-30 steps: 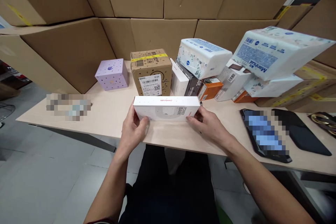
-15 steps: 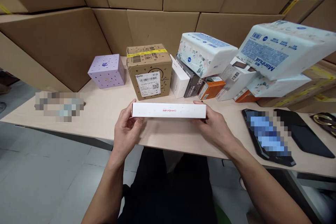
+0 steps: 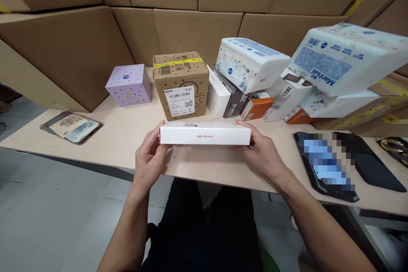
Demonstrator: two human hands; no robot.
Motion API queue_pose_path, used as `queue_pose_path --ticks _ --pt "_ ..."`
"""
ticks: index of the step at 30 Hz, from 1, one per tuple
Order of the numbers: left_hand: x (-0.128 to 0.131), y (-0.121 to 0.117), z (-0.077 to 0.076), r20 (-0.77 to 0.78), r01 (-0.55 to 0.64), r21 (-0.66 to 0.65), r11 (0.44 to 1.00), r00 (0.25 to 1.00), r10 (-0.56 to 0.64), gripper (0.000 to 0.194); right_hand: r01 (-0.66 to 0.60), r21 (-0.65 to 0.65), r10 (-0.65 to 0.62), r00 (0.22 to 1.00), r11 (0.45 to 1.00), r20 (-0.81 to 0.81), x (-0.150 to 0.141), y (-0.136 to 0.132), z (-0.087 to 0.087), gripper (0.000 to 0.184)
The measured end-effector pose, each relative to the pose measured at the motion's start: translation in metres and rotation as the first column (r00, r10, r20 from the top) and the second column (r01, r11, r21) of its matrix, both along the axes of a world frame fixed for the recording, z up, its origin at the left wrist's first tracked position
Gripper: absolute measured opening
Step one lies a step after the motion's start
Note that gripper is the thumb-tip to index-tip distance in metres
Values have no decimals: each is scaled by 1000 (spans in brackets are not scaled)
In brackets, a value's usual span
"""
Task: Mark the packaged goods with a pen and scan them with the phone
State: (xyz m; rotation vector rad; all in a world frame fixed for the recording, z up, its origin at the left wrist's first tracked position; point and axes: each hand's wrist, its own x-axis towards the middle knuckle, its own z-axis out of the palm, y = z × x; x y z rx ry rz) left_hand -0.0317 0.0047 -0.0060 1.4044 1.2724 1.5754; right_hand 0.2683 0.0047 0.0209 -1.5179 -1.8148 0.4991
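Both forearms reach forward and slant inward, palms turned toward each other. The left hand (image 3: 149, 159) has its fingers clamped on the left end of a white box (image 3: 205, 137); the right hand (image 3: 264, 153) clamps its right end likewise. The box sits roughly level over the bench (image 3: 197, 165), before a taped brown carton (image 3: 198, 93)

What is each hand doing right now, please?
Left hand: holding the flat white box by its left end.
Right hand: holding the flat white box by its right end.
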Motion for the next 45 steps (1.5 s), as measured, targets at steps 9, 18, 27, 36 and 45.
queue_pose_path --ticks 9,18,27,36,45 --pt "-7 4 7 302 42 -17 999 953 -35 12 -110 -122 24 833 986 -553 -4 -3 15 39" --pt "-7 0 3 190 99 -20 995 977 -93 32 -197 -122 77 772 973 -630 -6 -4 12 74" --pt "-5 0 6 195 147 75 986 968 -159 50 -206 -103 98 776 973 -623 -6 -5 12 69" --pt "-5 -1 9 179 138 30 990 974 -141 51 -184 -73 104 794 980 -599 -6 -4 10 61" --pt "-7 2 4 108 88 -25 996 991 -85 49 -161 -149 69 870 976 -488 -4 -8 14 56"
